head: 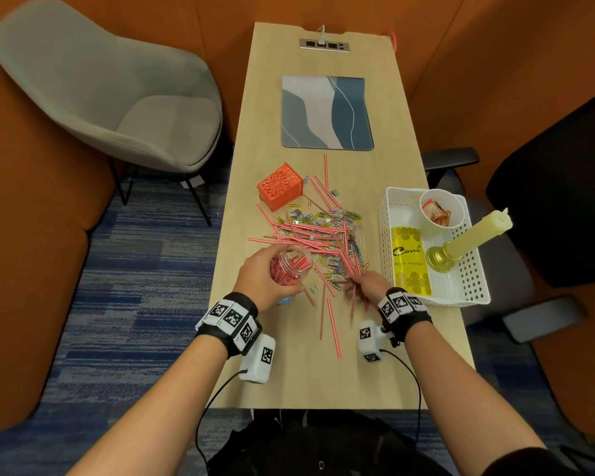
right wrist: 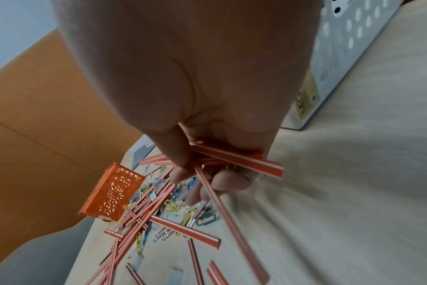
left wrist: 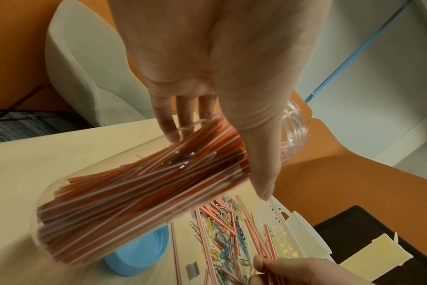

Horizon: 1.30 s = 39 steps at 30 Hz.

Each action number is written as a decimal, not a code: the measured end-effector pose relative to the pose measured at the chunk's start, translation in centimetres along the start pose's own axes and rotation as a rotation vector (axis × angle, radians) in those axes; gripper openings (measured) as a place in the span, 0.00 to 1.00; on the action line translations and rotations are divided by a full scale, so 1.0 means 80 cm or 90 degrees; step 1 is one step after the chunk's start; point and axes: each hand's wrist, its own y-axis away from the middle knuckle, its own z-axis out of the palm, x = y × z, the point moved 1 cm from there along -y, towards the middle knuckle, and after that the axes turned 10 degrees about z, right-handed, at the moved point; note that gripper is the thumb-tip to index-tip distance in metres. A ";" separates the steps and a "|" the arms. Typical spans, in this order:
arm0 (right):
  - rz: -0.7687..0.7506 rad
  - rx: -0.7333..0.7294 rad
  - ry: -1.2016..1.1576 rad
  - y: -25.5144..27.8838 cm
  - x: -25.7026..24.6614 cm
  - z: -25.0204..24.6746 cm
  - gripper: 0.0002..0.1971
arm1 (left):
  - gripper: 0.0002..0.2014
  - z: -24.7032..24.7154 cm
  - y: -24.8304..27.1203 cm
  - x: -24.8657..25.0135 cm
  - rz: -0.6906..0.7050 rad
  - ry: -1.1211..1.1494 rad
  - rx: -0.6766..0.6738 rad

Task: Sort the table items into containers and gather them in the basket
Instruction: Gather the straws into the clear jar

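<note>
Left of white basket [head: 474,297]: left hand [head: 258,276] wrapped round clear jar [head: 290,266], tilted, half-filled with straws [left wrist: 139,196]; right hand [head: 368,281] pinching few loose straws [right wrist: 234,158] at pile's near edge; best aligned parallel, fed end-first into jar mouth; paperclips [head: 327,218] shaken off.

Office meeting booth: orange padded walls [head: 31,235], narrow wooden table [head: 275,372] with built-in power sockets [head: 324,45], grey lounge chair [head: 117,104], black office chair [head: 557,207], blue carpet [head: 144,269].
</note>
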 end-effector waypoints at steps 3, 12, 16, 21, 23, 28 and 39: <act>-0.003 -0.040 -0.149 0.019 -0.018 -0.005 0.10 | 0.44 0.005 -0.013 0.006 0.008 0.012 -0.006; -0.198 -0.255 -0.417 0.111 -0.115 -0.031 0.16 | 0.45 0.014 -0.048 0.027 0.040 0.040 -0.008; -0.359 -0.241 -0.507 0.155 -0.169 -0.023 0.24 | 0.45 0.019 -0.060 0.041 0.051 0.054 -0.031; -0.398 -0.121 -0.415 0.163 -0.189 0.013 0.26 | 0.43 0.028 -0.072 0.059 0.066 0.075 -0.061; -0.404 -0.066 -0.325 0.156 -0.183 0.025 0.26 | 0.44 0.029 -0.077 0.062 0.071 0.073 -0.068; -0.503 0.075 -0.173 0.142 -0.175 0.025 0.22 | 0.45 0.026 -0.085 0.058 0.075 0.055 -0.063; -0.543 0.131 0.190 0.141 -0.168 0.009 0.15 | 0.42 0.023 -0.097 0.048 0.075 0.020 -0.046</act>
